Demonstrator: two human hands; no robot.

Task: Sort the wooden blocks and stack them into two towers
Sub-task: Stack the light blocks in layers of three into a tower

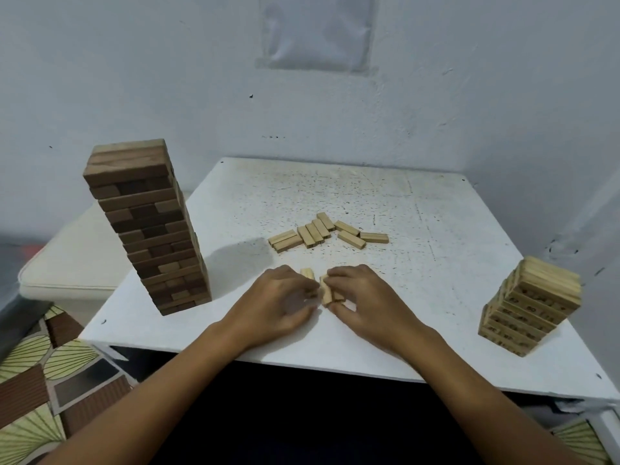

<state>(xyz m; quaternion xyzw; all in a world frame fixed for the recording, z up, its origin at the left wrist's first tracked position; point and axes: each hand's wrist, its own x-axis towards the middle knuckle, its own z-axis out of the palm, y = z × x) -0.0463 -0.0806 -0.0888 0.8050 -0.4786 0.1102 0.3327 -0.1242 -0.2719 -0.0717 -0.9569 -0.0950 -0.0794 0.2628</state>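
A tall tower of dark brown blocks stands at the table's left edge. A shorter tower of pale numbered blocks stands near the right front corner. Several loose pale blocks lie in a cluster at mid-table. Near the front, my left hand and my right hand meet over a few small pale blocks. My right hand's fingers curl round these blocks. My left hand's fingertips pinch at them from the left, with one block end showing above its knuckles; the hands are blurred.
The white speckled table sits against a pale wall in a corner. A cream cushion lies left of the table, behind the dark tower. A patterned mat covers the floor at lower left.
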